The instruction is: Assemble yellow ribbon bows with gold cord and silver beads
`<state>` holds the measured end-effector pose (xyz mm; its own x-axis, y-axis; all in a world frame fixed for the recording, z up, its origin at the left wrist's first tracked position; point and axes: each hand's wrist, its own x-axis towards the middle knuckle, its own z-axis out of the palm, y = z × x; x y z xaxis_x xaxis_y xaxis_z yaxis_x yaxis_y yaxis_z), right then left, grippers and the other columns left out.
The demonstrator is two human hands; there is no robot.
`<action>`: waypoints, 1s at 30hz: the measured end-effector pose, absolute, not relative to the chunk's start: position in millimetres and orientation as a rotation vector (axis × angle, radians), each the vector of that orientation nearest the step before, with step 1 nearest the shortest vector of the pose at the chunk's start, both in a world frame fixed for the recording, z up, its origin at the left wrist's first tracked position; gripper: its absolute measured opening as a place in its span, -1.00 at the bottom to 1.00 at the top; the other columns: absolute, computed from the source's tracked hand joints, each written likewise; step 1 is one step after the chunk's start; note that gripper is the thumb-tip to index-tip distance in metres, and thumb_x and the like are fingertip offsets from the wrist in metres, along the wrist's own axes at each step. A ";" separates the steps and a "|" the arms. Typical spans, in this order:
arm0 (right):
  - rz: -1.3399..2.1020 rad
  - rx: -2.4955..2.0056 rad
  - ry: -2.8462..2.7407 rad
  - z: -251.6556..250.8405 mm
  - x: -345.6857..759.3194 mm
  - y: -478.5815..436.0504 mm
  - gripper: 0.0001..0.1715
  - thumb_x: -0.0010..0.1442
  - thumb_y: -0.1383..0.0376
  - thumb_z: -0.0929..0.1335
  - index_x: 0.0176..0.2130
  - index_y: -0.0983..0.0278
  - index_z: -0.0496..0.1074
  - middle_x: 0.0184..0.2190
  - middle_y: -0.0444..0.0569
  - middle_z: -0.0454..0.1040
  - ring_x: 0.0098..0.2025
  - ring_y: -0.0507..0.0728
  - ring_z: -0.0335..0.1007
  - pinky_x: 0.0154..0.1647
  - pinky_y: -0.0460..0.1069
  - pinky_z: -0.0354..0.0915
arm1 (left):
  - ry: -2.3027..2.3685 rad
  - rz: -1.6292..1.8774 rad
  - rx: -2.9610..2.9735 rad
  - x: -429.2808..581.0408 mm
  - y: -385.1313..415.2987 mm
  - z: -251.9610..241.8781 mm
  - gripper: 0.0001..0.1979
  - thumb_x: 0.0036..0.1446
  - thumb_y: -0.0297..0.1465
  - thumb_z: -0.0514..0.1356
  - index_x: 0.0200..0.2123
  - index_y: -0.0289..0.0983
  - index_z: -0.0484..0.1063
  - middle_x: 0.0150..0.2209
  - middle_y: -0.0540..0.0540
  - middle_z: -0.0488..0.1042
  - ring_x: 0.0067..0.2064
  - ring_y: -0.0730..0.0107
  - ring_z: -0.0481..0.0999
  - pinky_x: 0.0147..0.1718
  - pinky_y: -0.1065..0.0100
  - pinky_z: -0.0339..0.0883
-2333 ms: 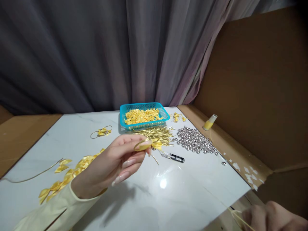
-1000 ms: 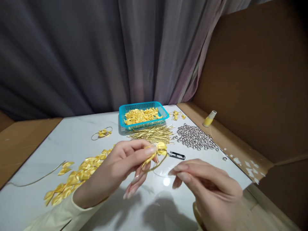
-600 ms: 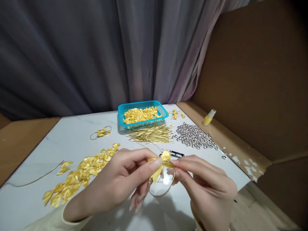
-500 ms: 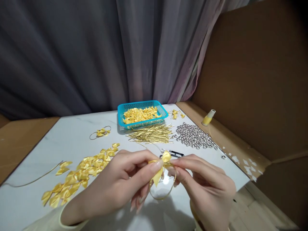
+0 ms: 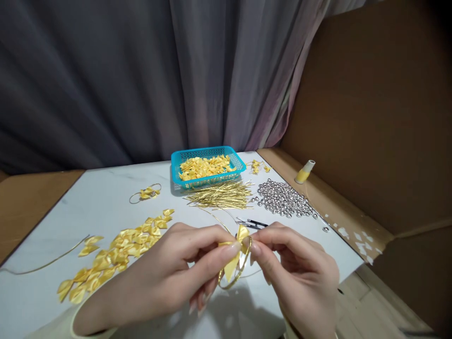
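Note:
Between thumb and forefinger my left hand (image 5: 197,268) pinches a yellow satin ribbon bow (image 5: 242,232), one tail hanging down. A looped gold cord (image 5: 231,284) dangles beneath the bow. My right hand (image 5: 300,268) is closed at the bow's right side, its thumb and forefinger pinching the gold cord where it passes the bow. Just behind the fingertips lie small black-handled snips (image 5: 257,224), partly covered by my right hand. Left of my left wrist several loose yellow bows (image 5: 116,249) are spread over the white table (image 5: 116,188).
A blue basket (image 5: 173,169) of yellow bows stands at the back. Before it lie gold cords (image 5: 219,195), with silver beads (image 5: 284,197) to their right. A finished-looking bow loop (image 5: 148,193) lies left. A yellow thread spool (image 5: 304,172) stands on the cardboard at right.
The gold cord loop has narrowed and swung left under the bow. My right fingertips have turned slightly with the cord. The whole view has shifted a little.

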<state>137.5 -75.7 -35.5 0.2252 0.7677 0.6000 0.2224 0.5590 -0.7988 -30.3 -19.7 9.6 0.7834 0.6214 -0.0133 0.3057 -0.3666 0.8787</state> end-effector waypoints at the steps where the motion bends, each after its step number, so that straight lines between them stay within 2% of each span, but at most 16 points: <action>1: 0.465 -0.954 -1.335 -36.0 137.6 -75.8 -0.88 0.11 0.48 0.39 -0.39 0.27 0.46 -0.57 -0.14 0.42 -0.56 -0.03 0.25 -0.60 -0.12 0.20 | 0.687 0.395 1.966 -30.1 -19.3 10.2 -0.71 0.30 -0.32 -0.02 -0.32 -0.29 0.45 -0.70 0.10 0.31 -0.68 0.58 0.37 -0.64 0.58 0.29; 5: 0.441 -0.947 -1.341 -37.3 137.9 -75.1 -0.86 0.11 0.50 0.38 -0.38 0.27 0.45 -0.55 -0.12 0.43 -0.52 0.00 0.29 -0.58 -0.11 0.22 | 0.669 0.395 1.924 -30.5 -19.2 9.4 -0.70 0.29 -0.30 -0.01 -0.34 -0.29 0.45 -0.70 0.09 0.32 -0.68 0.56 0.36 -0.64 0.56 0.29; 9: 0.435 -0.956 -1.305 -37.6 136.5 -75.4 -0.87 0.08 0.49 0.40 -0.37 0.27 0.49 -0.59 -0.15 0.43 -0.62 -0.06 0.22 -0.69 -0.15 0.16 | 0.723 0.372 1.695 -30.5 -19.7 3.5 -0.69 0.26 -0.20 0.02 -0.34 -0.28 0.43 -0.72 0.10 0.30 -0.71 0.56 0.33 -0.69 0.56 0.25; 12: 0.482 -0.964 -1.169 -38.9 134.6 -77.7 -0.81 0.03 0.46 0.45 -0.29 0.25 0.48 -0.61 -0.17 0.47 -0.66 -0.05 0.25 -0.76 -0.17 0.14 | 0.717 0.387 1.499 -28.2 -17.9 -0.5 -0.68 0.23 -0.15 0.06 -0.40 -0.27 0.38 -0.75 0.10 0.30 -0.76 0.59 0.28 -0.75 0.61 0.16; 14: 0.498 -0.958 -1.085 -39.8 134.3 -80.0 -0.79 -0.01 0.44 0.48 -0.32 0.23 0.47 -0.61 -0.18 0.49 -0.67 -0.04 0.29 -0.76 -0.17 0.18 | 0.683 0.410 1.396 -26.1 -16.0 -1.1 -0.67 0.20 -0.14 0.10 -0.45 -0.27 0.36 -0.77 0.10 0.28 -0.77 0.61 0.25 -0.79 0.63 0.09; 18: 0.424 -0.975 -1.125 -39.9 137.2 -84.4 -0.85 -0.02 0.46 0.48 -0.43 0.22 0.53 -0.60 -0.19 0.51 -0.71 -0.08 0.29 -0.74 -0.19 0.24 | 0.654 0.435 1.208 -23.4 -14.1 2.9 -0.65 0.15 -0.14 0.17 -0.52 -0.29 0.36 -0.77 0.13 0.21 -0.80 0.65 0.20 -0.83 0.66 0.07; 25: 0.282 -0.994 -1.295 -36.7 141.5 -85.5 -0.76 0.04 0.54 0.42 -0.32 0.24 0.57 -0.54 -0.16 0.55 -0.70 -0.06 0.32 -0.69 -0.17 0.36 | 0.589 0.472 1.029 -25.3 -16.0 2.8 -0.73 0.13 -0.23 0.21 -0.51 -0.29 0.43 -0.74 0.16 0.16 -0.82 0.73 0.12 -0.85 0.71 0.02; 30: 0.180 -0.965 -1.380 -34.1 142.2 -85.3 -0.81 0.03 0.56 0.41 -0.37 0.31 0.53 -0.54 -0.16 0.54 -0.69 -0.10 0.27 -0.63 -0.20 0.34 | 0.584 0.499 1.007 -25.8 -18.0 -1.9 -0.75 0.14 -0.28 0.19 -0.52 -0.30 0.42 -0.75 0.16 0.14 -0.83 0.73 0.07 -0.86 0.71 -0.03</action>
<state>142.2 -85.3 -34.1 0.2419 0.6271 0.7404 0.4157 0.6225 -0.6631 -25.8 -18.0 -1.9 0.7420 0.6331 -0.2207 -0.1194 0.4487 0.8856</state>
